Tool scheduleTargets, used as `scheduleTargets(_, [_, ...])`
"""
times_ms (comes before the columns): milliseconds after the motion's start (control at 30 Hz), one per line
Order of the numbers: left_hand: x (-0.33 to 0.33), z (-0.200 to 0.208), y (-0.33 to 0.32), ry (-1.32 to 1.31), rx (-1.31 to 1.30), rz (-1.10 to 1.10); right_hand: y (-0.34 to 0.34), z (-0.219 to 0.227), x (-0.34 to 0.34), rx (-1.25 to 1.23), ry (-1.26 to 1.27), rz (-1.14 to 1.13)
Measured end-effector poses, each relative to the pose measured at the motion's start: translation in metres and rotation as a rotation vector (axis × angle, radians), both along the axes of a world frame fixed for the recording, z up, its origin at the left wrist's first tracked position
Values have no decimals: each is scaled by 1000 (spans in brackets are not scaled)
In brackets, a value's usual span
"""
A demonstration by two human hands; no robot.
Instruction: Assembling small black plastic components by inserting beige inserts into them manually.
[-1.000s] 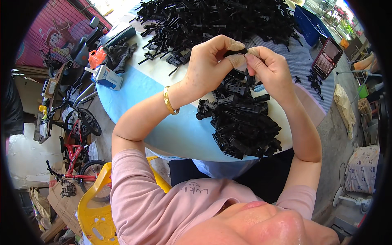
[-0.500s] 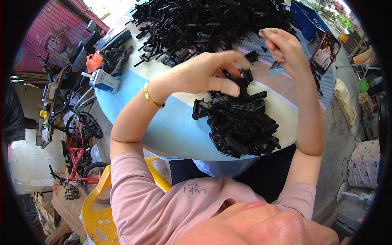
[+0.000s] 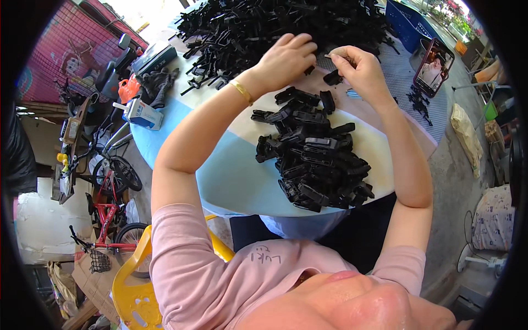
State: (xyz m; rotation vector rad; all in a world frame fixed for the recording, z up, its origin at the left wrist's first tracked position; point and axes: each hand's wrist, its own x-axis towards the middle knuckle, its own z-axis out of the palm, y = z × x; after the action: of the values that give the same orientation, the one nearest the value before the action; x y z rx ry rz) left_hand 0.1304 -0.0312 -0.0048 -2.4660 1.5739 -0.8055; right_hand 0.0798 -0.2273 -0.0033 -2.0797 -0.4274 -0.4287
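My left hand (image 3: 287,61) reaches to the near edge of a large heap of black plastic parts (image 3: 236,33). Its fingers curl down around a black plastic part (image 3: 309,70), mostly hidden beneath them. To its right, my right hand (image 3: 360,70) is closed in a pinch, thumb against forefinger, on something too small to make out. A loose black part (image 3: 332,77) lies on the table just below the right fingertips. Closer to me is a smaller stack of similar black parts (image 3: 316,154), laid over one another.
A phone (image 3: 434,69) leans against a round container at the right, near a blue basket (image 3: 410,25). Small black pieces (image 3: 419,104) lie by the table's right edge. A blue-white carton (image 3: 143,114) and dark gloves (image 3: 158,85) sit at left. A yellow chair (image 3: 135,297) stands below.
My left hand has moved up and away from the near stack to the big heap, and a black part now lies at the stack's far end. My right hand has come lower and left, still pinching.
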Motion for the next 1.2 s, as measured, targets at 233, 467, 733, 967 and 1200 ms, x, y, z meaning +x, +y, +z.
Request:
scheduleTargets(233, [-19,13,14,146,-445,13,7,5,-10,-11,-97,86])
scheduleTargets(467, [-41,17,16,1443,-791,-293,22,16,-28,158,-99,232])
scheduleTargets(733, [-36,20,28,1888,-816,-804,10,17,-21,213,17,316])
scheduleTargets(967, [-41,26,29,1842,-789,-474,17,22,-31,153,-24,376])
scheduleTargets(1200, [-49,18,18,1733,-1139,-307,22,18,-35,287,36,236])
